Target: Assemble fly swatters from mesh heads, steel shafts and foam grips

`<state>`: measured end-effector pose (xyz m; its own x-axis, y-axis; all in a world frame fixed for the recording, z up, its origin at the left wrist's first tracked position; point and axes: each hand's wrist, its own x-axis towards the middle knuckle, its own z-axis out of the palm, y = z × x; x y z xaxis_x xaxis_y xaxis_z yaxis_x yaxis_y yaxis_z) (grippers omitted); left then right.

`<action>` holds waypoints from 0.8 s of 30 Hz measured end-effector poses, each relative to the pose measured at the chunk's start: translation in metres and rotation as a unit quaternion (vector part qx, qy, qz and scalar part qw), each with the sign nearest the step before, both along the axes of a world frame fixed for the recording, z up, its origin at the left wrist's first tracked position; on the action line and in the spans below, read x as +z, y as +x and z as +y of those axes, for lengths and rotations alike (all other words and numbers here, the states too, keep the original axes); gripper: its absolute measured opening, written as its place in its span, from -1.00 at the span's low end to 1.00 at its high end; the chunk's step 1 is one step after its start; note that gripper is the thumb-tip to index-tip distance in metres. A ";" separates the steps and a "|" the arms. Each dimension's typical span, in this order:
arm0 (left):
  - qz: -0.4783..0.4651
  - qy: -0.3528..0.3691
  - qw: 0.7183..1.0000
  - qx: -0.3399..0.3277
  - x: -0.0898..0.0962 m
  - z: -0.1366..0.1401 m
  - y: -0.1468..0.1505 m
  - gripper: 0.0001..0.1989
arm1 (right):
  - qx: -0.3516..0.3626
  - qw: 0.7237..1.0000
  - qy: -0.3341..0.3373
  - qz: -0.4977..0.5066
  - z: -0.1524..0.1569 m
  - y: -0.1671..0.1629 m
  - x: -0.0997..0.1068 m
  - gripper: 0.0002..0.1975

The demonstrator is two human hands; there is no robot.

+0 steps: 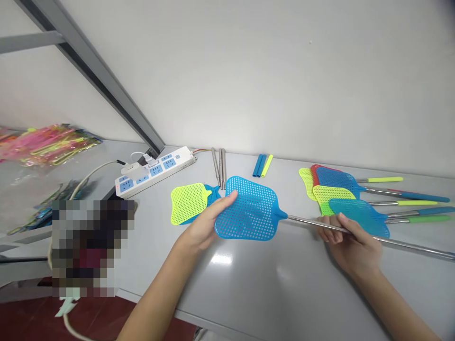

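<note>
A blue fly swatter (250, 210) with a long metal telescopic rod is held across both hands above the table. My left hand (209, 218) grips the edge of its perforated head, thumb on top and the other fingers hidden underneath. My right hand (350, 241) is closed around the rod, which runs on past the right edge of the view. Left of the held head lie a yellow swatter head (188, 202) and a blue one partly under it. Several assembled fly swatters (337, 180) in yellow, red, blue and green overlap beyond my right hand.
Metal rods (222, 168) and blue and yellow handle sleeves (263, 166) lie near the wall. A white power strip (156, 170) with plugs and cords sits at left. Farther left are bagged colourful items (46, 144). A grey metal frame (103, 71) rises beside the wall.
</note>
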<state>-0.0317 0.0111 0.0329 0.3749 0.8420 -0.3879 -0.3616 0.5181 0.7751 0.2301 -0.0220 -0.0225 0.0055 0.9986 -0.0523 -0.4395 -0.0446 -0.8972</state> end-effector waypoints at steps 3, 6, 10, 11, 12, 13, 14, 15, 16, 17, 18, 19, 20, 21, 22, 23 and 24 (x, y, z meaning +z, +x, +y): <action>0.005 -0.019 0.999 -0.047 0.000 0.001 0.000 -0.73 | -0.012 0.999 0.031 -0.021 0.002 0.005 -0.002 -0.63; 0.025 -0.031 0.997 -0.059 -0.001 0.002 -0.001 -0.73 | -0.025 0.998 0.050 -0.040 0.002 0.006 -0.002 -0.63; 0.052 -0.046 0.997 -0.039 -0.006 -0.001 0.004 -0.73 | -0.024 0.998 0.040 -0.051 0.001 0.002 -0.002 -0.62; 0.057 -0.047 0.997 -0.035 -0.008 -0.003 0.007 -0.72 | -0.026 0.998 0.032 -0.049 0.001 0.001 -0.002 -0.60; 0.060 -0.044 0.997 -0.033 -0.009 -0.004 0.010 -0.72 | -0.029 0.998 0.024 -0.043 0.001 0.000 -0.002 -0.58; 0.059 -0.038 0.997 -0.036 -0.011 -0.006 0.013 -0.72 | -0.034 0.999 0.017 -0.033 0.001 0.000 -0.002 -0.55; 0.055 -0.032 0.997 -0.041 -0.012 -0.007 0.017 -0.71 | -0.040 0.999 0.012 -0.023 0.002 0.000 -0.002 -0.53; 0.051 -0.027 0.997 -0.048 -0.013 -0.008 0.020 -0.70 | -0.045 0.999 0.008 -0.013 0.002 0.001 -0.003 -0.51; 0.047 -0.026 0.997 -0.057 -0.014 -0.010 0.022 -0.69 | -0.051 0.999 0.005 -0.006 0.002 0.001 -0.003 -0.51; 0.044 -0.027 0.997 -0.065 -0.014 -0.010 0.024 -0.68 | -0.055 0.998 0.005 0.001 0.003 0.002 -0.003 -0.51; 0.043 -0.030 0.996 -0.072 -0.014 -0.011 0.025 -0.68 | -0.057 0.998 0.005 0.007 0.003 0.002 -0.003 -0.51; 0.042 -0.034 0.996 -0.077 -0.014 -0.011 0.026 -0.67 | -0.058 0.998 0.004 0.012 0.003 0.003 -0.003 -0.52; 0.041 -0.037 0.995 -0.077 -0.014 -0.011 0.027 -0.67 | -0.057 0.998 0.002 0.016 0.003 0.003 -0.003 -0.52; 0.041 -0.040 0.996 -0.074 -0.014 -0.011 0.027 -0.68 | -0.056 0.998 0.000 0.020 0.003 0.002 -0.003 -0.53; 0.040 -0.041 0.996 -0.069 -0.014 -0.011 0.027 -0.68 | -0.055 0.998 -0.002 0.024 0.003 0.001 -0.003 -0.53; 0.041 -0.042 0.996 -0.061 -0.014 -0.011 0.027 -0.69 | -0.054 0.998 -0.007 0.026 0.003 0.000 -0.003 -0.54; 0.042 -0.042 0.997 -0.053 -0.014 -0.011 0.027 -0.69 | -0.055 0.998 -0.012 0.029 0.003 -0.001 -0.003 -0.54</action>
<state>-0.0049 0.0005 0.0187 0.4234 0.7625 -0.4892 -0.2369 0.6144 0.7526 0.2294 -0.0193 -0.0255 0.1109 0.9906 -0.0798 -0.4934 -0.0148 -0.8697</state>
